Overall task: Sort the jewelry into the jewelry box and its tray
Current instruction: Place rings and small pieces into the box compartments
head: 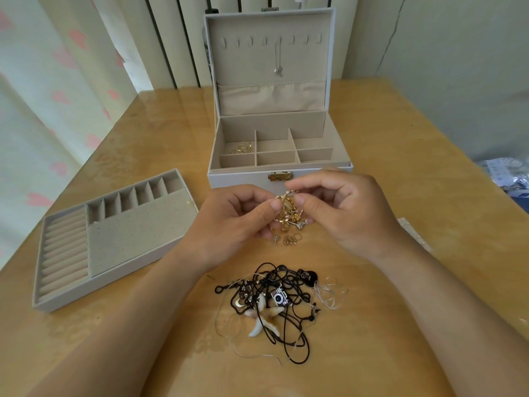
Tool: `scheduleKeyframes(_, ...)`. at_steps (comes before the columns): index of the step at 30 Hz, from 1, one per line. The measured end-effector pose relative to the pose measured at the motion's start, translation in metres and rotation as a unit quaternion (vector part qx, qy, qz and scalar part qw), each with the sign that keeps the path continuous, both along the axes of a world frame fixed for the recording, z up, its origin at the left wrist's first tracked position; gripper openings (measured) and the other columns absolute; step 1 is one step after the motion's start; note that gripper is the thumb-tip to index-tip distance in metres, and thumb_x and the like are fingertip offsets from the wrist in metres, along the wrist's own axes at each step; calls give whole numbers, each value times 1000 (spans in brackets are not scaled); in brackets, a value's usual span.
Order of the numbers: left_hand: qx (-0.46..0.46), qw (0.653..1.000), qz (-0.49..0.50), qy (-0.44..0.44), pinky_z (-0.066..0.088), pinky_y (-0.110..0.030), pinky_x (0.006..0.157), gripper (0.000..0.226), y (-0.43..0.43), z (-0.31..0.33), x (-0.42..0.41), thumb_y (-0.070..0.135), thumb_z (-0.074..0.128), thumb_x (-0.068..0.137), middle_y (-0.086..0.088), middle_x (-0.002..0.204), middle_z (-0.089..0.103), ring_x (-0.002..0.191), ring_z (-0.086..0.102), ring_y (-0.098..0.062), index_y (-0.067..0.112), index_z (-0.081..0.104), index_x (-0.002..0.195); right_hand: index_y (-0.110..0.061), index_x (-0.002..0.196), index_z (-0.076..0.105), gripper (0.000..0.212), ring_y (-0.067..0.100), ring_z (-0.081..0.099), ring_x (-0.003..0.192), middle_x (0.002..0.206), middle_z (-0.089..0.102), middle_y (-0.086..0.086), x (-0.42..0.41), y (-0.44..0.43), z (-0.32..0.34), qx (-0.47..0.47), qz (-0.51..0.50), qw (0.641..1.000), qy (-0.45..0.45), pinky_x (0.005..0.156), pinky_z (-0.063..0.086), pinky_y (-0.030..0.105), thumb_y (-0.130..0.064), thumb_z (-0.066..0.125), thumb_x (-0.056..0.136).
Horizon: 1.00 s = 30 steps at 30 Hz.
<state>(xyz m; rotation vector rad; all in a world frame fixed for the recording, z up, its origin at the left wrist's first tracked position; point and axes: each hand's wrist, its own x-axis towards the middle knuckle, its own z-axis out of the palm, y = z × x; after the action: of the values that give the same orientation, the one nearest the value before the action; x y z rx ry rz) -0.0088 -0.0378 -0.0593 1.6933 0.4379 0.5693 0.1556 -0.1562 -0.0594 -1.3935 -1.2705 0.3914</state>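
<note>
**Gold tangle: free one piece at a time**

We have both hands on the tangled cluster of gold chains and charms [289, 216]. It sits low over the glossy wooden table [400, 196], just in front of the white jewelry box with beige lining [237, 179]. We can't tell whether its lower end touches the table.

- **Grip:** left hand [237, 222] pinches the top between thumb and forefinger. Right hand [346, 213] pinches a strand just beside it, other fingers loosely curled.
- **Step:** looks like we're separating a piece.
- **How:** anchor the bulk with the left and tease one strand out with the right. No yanking (thin links kink).
- **Height:** stay low, so drops land by the small loose gold earrings [292, 239] underneath.
- **Destination:** probably the rear-left compartment with the gold rings [242, 147]. Studs would go to the beige flocked tray [137, 224] on the left.
- **Later:** the pile of black cord necklaces [274, 299] nearer us.
</note>
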Motion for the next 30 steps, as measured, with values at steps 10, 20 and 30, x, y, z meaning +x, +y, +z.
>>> scheduleKeyframes(10,-8,1000,-26,14,56,-26,64,27,1,1,-1,26,66,85,-17,78,73,66,67,-23,4,74,100,-23,96,74,18,20,69,74,83,72,-2,-2,0,-4,-21,-15,1000,-9,65,59,49,-14,76,81)
scheduleKeyframes(20,16,999,-17,37,56,-27,67,20,1,-1,-1,-3,58,95,-19,82,74,67,66,-22,5,74,103,-21,105,75,25,14,71,84,94,75,-8,-4,0,-4,-15,-28,999,-44,74,59,42,-10,75,83)
scheduleKeyframes(30,7,999,-33,22,57,-29,68,15,2,-3,-1,8,66,90,-17,83,74,70,67,-23,10,75,101,-20,107,76,25,10,73,78,88,76,-8,-10,2,-6,-13,-59,995,-74,70,60,41,-11,73,84)
